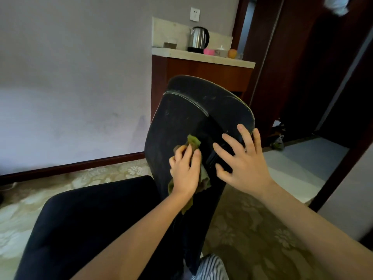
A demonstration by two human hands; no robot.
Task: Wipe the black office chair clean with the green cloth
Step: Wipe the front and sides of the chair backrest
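Note:
The black office chair (181,118) fills the centre, its backrest upright and its seat (90,219) at the lower left. My left hand (185,170) grips the crumpled green cloth (193,141) and presses it against the backrest's middle. The cloth sticks out above and below my fingers. My right hand (242,160) lies with spread, straight fingers on the right edge of the backrest, just below the curved top.
A wooden cabinet (201,71) with a pale counter stands behind the chair, holding a kettle (198,38), a glass and an orange fruit. A dark doorway (323,77) opens at the right. Patterned carpet (252,229) covers the floor.

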